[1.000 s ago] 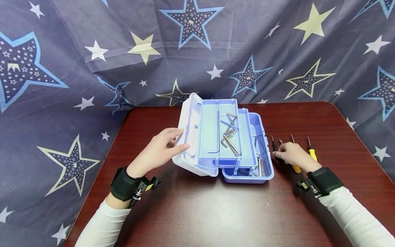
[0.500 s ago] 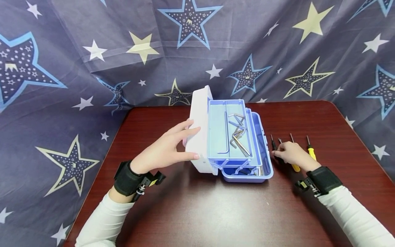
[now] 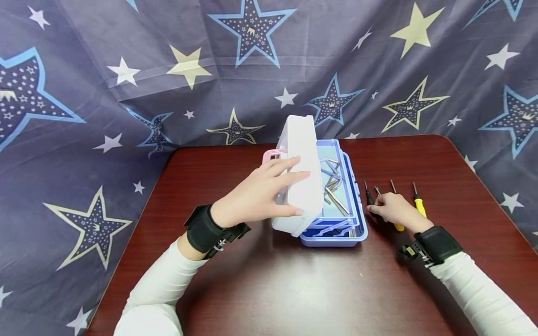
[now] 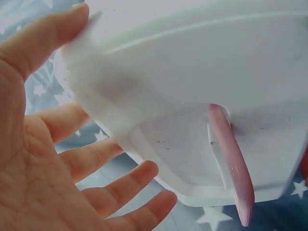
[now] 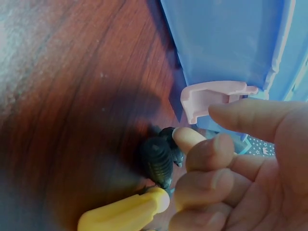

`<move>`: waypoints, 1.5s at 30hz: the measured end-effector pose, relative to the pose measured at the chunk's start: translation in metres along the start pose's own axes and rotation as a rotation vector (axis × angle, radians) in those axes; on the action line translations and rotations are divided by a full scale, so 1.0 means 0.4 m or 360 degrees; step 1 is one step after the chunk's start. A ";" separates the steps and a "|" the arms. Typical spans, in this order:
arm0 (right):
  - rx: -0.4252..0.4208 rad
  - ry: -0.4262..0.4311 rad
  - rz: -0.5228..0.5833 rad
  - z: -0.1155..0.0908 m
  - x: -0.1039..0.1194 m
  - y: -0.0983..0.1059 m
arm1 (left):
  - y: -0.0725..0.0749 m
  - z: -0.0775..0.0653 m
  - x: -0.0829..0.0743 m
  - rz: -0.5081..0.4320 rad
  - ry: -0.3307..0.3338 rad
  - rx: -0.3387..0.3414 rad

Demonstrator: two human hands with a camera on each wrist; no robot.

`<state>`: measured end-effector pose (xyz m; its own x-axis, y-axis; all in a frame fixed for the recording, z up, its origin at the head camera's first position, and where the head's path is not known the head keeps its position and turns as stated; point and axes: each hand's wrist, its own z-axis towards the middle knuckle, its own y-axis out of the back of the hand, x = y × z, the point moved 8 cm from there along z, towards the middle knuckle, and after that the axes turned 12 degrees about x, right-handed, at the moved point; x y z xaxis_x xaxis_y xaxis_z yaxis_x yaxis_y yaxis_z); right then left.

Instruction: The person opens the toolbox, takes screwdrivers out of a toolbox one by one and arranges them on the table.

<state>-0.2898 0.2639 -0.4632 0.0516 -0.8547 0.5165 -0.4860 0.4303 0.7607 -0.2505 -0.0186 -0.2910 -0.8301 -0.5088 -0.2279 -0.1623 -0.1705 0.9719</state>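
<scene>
My left hand (image 3: 260,198) presses straight, spread fingers against the white lid (image 3: 308,163) of a blue toolbox (image 3: 334,241). The lid stands tilted over the raised trays (image 3: 328,150), hiding part of them. Several hex keys (image 3: 337,203) lie in the top tray. A pink carrying handle (image 4: 233,163) sits on the lid in the left wrist view. My right hand (image 3: 395,209) rests by the screwdrivers, its fingers loosely curled. In the right wrist view the index fingertip is right at a black screwdriver handle (image 5: 159,161), and the thumb overlaps a pink latch (image 5: 211,94).
A yellow-handled screwdriver (image 3: 419,205) lies right of my right hand; another yellow handle (image 5: 125,211) shows beneath that hand. The dark red wooden table (image 3: 336,284) extends in front of the box. A star-patterned cloth (image 3: 189,93) hangs behind it.
My left hand has pushed the lid rightward and up, from lying back to standing over the trays, which have folded inward to the right. The right hand has stayed by the screwdrivers.
</scene>
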 end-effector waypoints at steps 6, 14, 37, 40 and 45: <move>-0.0046 0.0036 -0.0016 -0.004 -0.009 0.002 | -0.023 0.069 -0.037 0.0168 -0.0044 0.0059; -0.0051 0.0044 -0.0010 -0.005 -0.013 0.000 | -0.092 0.172 -0.074 0.0284 0.0032 0.0276; -0.0041 0.0098 -0.0009 0.016 0.006 -0.027 | -0.254 0.210 -0.189 0.0870 0.0000 0.0555; -0.0048 0.0094 -0.0026 0.017 0.003 -0.026 | -0.261 0.205 -0.196 0.0905 -0.0001 0.0542; -0.0052 0.0104 -0.0034 0.018 0.010 -0.026 | -0.259 0.205 -0.195 0.0880 0.0011 0.0539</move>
<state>-0.2908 0.2539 -0.4721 0.1188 -0.8434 0.5239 -0.4553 0.4227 0.7836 -0.2127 0.1078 -0.3691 -0.8362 -0.4510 0.3121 0.1278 0.3932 0.9105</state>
